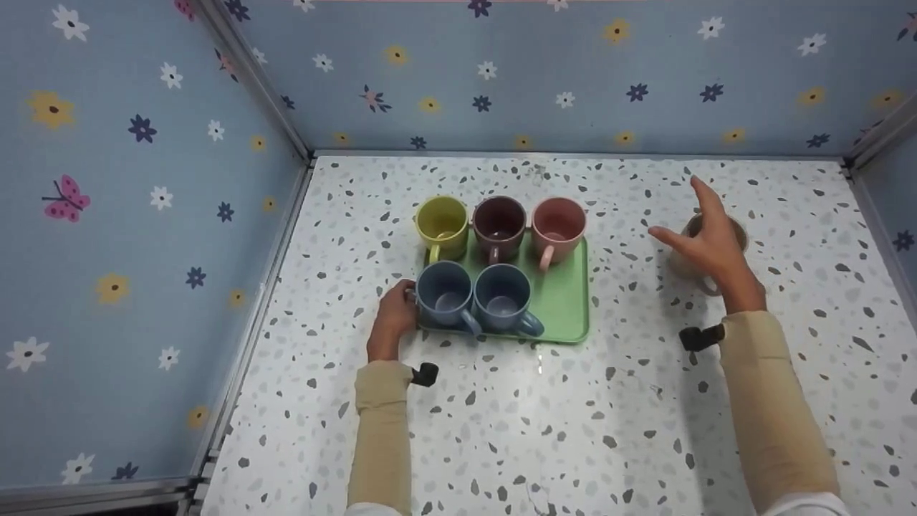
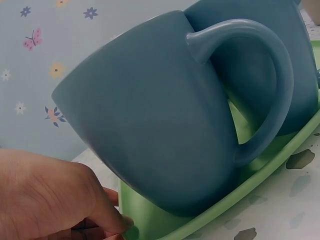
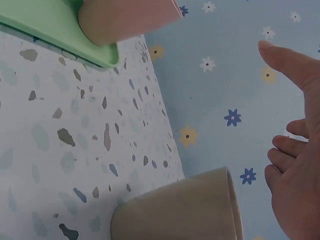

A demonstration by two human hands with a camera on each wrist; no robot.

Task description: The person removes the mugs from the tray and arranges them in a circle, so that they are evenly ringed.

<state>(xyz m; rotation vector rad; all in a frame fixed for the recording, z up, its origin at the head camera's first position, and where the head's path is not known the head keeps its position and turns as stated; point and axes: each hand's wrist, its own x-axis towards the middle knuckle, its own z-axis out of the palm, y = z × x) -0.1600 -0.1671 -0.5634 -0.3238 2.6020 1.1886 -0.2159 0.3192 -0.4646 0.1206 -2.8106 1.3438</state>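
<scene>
My left hand [image 1: 395, 312] is at the near left corner of a green tray [image 1: 566, 308]. In the left wrist view its fingers pinch the tray's rim [image 2: 220, 205] beside a blue mug [image 2: 150, 110]. A second blue mug [image 1: 503, 295] stands to the right of that one on the tray. Behind them is a row of a yellow mug [image 1: 442, 226], a maroon mug [image 1: 499, 226] and a pink mug [image 1: 559, 226]. Off to the right, my right hand [image 1: 709, 244] hovers over a beige mug [image 3: 175, 207], thumb and fingers spread wide and holding nothing.
The speckled white table [image 1: 516, 423] carries the tray and the beige mug. Flower-patterned walls [image 1: 458, 79] rise at the back and both sides. A metal edge strip [image 1: 251, 308] runs along the left side.
</scene>
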